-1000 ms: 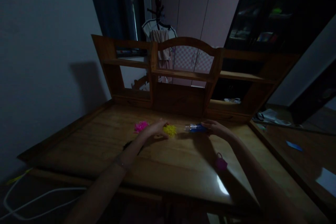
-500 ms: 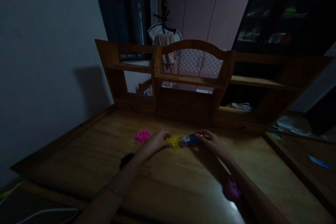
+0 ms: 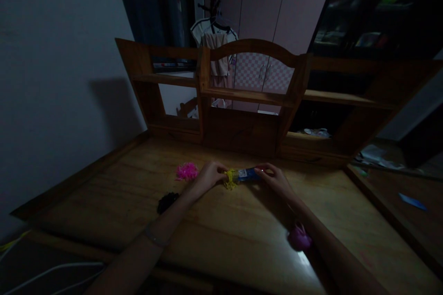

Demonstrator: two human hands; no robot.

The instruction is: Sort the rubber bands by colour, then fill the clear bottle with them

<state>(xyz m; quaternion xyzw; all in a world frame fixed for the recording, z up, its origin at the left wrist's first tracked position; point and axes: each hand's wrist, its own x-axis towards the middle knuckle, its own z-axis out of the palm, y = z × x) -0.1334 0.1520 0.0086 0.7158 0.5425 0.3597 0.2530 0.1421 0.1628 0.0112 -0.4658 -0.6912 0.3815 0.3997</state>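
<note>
The room is dim. My left hand (image 3: 208,175) pinches a small heap of yellow bits (image 3: 230,178) on the wooden desk (image 3: 221,221). My right hand (image 3: 272,176) holds a small blue bottle (image 3: 246,174) lying on its side, its mouth against the yellow heap. A pink heap (image 3: 187,171) lies just left of my left hand. A black heap (image 3: 167,202) sits beside my left forearm. A pink round thing (image 3: 299,238) rests on the desk by my right forearm.
A wooden shelf unit (image 3: 249,97) stands along the desk's back edge, with papers in its right bay. A second desk (image 3: 398,193) with a blue slip and papers adjoins on the right. White cables (image 3: 51,272) trail at the lower left.
My right hand has brought the blue bottle leftward until its mouth meets the yellow heap. My left hand has closed on the yellow bits.
</note>
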